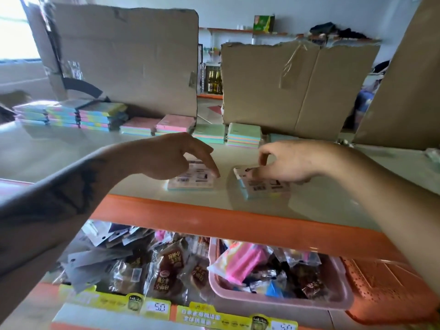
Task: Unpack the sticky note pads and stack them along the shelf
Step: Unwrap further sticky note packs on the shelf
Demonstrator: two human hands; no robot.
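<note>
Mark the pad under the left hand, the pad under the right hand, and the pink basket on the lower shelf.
pad under the left hand (pixel 193 181): head view, on its printed label face.
pad under the right hand (pixel 266 188): head view, on its label near the front edge.
pink basket (pixel 281 301): head view, on its front rim.

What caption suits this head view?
Two hands set sticky note pads on a shelf.

Bright daylight from upper left — soft blur, edges bowed.
</note>
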